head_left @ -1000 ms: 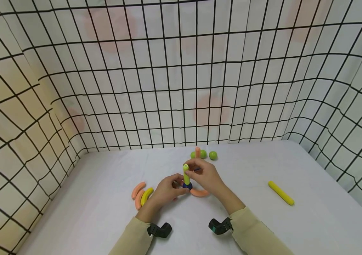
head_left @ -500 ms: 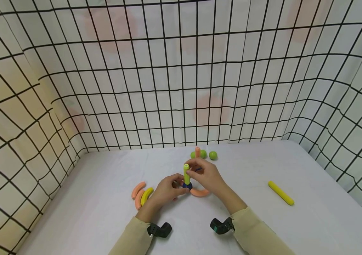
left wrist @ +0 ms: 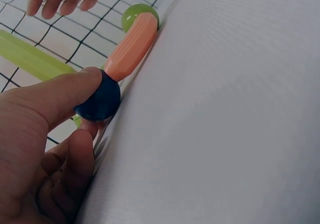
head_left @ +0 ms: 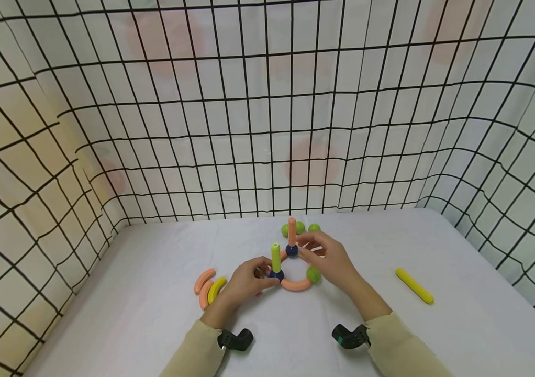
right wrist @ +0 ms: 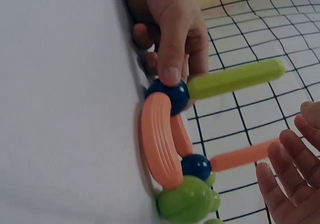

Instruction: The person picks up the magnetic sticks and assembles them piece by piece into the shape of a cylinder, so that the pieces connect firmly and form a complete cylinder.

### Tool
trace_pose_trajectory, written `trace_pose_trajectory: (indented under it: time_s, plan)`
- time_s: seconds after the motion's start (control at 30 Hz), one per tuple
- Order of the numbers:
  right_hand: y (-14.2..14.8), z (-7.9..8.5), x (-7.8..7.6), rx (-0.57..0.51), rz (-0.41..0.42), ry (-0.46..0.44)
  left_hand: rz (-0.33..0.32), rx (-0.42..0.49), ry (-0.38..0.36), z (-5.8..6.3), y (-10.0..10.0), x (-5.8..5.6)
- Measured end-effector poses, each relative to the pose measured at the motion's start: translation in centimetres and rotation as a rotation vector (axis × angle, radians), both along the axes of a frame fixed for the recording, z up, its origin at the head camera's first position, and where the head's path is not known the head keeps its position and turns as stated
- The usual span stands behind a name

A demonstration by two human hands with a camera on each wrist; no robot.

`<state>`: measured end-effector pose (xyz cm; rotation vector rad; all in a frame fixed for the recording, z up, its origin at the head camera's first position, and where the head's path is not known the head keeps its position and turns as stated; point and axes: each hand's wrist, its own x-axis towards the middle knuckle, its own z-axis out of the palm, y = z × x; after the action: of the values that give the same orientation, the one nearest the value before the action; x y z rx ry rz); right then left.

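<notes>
While the left hand (head_left: 246, 283) pinches a dark-blue ball (head_left: 277, 274) under an upright lime rod (head_left: 275, 257), the right hand (head_left: 330, 256) hovers loose-fingered beside the lower-centre curved-orange-stick ring (head_left: 296, 285); white tabletop (head_left: 371, 241) extends to its right edge.

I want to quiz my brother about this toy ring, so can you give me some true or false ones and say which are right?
1. The left hand holds a dark blue ball. True.
2. The orange stick lies flat. False: it stands upright on the second dark blue ball.
3. A yellow-green stick stands upright on the ball in the left hand. True.
4. The right hand grips the bright yellow stick. False: that stick lies on the table, apart from both hands.
5. Three green balls sit on the far side of the ring. True.
</notes>
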<state>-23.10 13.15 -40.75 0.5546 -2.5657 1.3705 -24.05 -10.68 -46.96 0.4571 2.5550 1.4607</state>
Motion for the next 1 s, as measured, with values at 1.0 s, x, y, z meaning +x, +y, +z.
trace_pose_trajectory:
  time_s: [1.0]
  plan:
    - [11.7,1.4,-1.7,0.146,-0.2,-0.045,-0.002,-0.014,0.006,0.4,0.1,0.2]
